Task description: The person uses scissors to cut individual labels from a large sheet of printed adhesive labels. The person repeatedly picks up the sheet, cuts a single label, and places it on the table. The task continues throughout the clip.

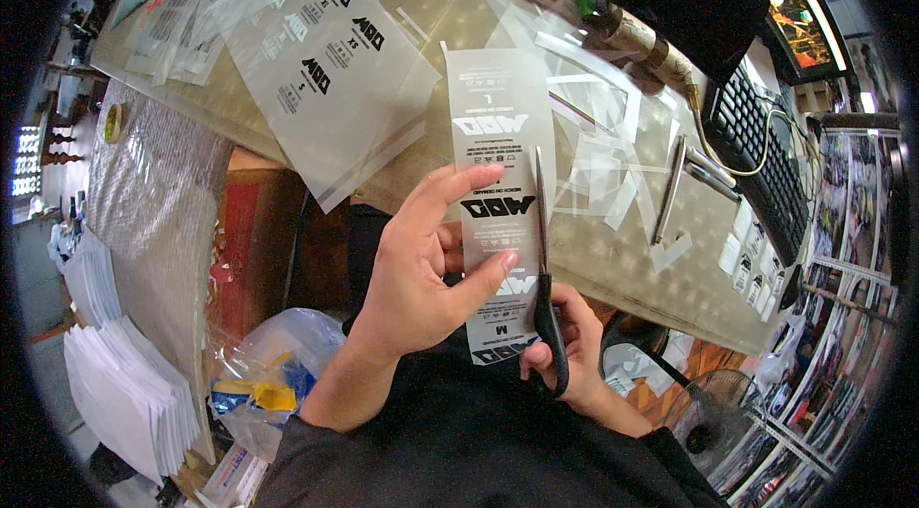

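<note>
My left hand grips a long strip of translucent film by its left side, fingers behind it and thumb pressed on its front. Rows of black and white printed label designs run down the strip. In my right hand is a pair of black-handled scissors, my fingers through and around the handles. The blades point away from me along the strip's right edge and look almost together. Whether they touch the film I cannot tell. Both hands are in front of the table's near edge.
Larger printed film sheets cover the table's far left. Clear offcuts lie to the right, near pens, small cut labels and a keyboard. Stacked white paper, a plastic bag and a fan stand lower down.
</note>
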Available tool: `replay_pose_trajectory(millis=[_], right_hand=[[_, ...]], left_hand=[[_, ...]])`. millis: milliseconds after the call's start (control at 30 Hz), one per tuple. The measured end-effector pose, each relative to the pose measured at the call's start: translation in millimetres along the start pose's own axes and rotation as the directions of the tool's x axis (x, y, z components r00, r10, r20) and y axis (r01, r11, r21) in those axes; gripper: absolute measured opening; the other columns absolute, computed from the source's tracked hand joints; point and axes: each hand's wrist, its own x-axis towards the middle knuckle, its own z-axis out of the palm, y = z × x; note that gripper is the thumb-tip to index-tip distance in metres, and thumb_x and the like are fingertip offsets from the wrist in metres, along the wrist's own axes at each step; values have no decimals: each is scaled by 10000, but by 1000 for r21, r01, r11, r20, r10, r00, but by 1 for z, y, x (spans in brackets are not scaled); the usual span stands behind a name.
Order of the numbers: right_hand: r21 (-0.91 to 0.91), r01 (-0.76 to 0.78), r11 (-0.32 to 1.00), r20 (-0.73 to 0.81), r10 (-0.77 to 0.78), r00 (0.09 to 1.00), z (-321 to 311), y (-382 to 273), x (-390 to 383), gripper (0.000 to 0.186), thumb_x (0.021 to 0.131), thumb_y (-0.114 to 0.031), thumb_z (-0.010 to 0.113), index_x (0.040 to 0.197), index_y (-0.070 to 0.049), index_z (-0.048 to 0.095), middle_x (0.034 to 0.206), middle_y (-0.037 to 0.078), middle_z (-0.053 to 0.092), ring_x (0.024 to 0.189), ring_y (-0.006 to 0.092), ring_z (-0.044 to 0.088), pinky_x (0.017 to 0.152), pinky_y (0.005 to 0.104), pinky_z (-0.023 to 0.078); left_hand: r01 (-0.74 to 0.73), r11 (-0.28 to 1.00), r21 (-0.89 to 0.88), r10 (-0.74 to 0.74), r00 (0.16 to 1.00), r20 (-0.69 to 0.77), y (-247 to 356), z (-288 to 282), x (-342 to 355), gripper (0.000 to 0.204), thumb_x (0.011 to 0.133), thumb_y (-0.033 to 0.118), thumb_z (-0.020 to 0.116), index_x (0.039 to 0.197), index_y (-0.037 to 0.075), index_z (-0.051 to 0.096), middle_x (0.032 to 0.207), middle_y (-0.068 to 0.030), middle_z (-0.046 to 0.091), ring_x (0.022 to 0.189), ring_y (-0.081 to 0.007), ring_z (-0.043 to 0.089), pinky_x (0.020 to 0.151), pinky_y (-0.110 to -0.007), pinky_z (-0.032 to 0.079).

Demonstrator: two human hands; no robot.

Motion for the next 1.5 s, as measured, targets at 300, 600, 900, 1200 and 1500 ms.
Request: replay_pose_trajectory(millis=[300, 600, 900, 1200, 1500], right_hand=[[-20, -16, 1000, -20, 16, 1000, 4, -3, 2, 633, 759, -300, 747, 1177, 63, 440, 871, 73, 615, 781, 85, 574, 679, 219, 471], [36, -55, 998, -7, 55, 998, 4, -13, 10, 625, 767, -314, 737, 1178, 53, 443, 837, 70, 623, 700, 74, 571, 611, 206, 455], [8, -21, 1000, -37, 22, 999, 8, -13, 10, 612, 767, -286, 740, 1188, 46, 444, 867, 74, 618, 657, 71, 560, 569, 201, 441], [-30, 61, 998, -73, -63, 995, 0, -16, 26, 562, 783, -319, 718, 1146, 20, 455, 681, 23, 579, 525, 63, 532, 445, 199, 408], [-7, 43, 999, -79, -43, 996, 4, -24, 31, 548, 789, -285, 717, 1148, 28, 446, 722, 44, 591, 544, 56, 533, 464, 198, 409]], left_hand=[[-5, 1000, 23, 5, 1000, 0, 0, 2, -2, 553, 741, -123, 603, 1252, -14, 419, 1228, -112, 409, 1024, -196, 567, 786, -260, 542], [-36, 999, 23, 35, 999, 29, 0, 2, -7, 552, 751, -115, 609, 1259, -21, 412, 1251, -116, 390, 1035, -209, 566, 779, -255, 545], [-51, 998, 38, 50, 998, 34, 0, 1, -7, 553, 748, -111, 618, 1256, -13, 422, 1253, -118, 391, 1043, -207, 563, 773, -254, 546], [-28, 996, 84, 22, 998, 67, 1, 10, -8, 558, 734, -111, 640, 1243, 17, 450, 1249, -109, 405, 1048, -208, 558, 796, -284, 552], [-67, 991, 117, 55, 993, 100, -1, 7, -7, 557, 736, -103, 649, 1244, 16, 453, 1254, -116, 407, 1032, -207, 567, 791, -290, 556]])
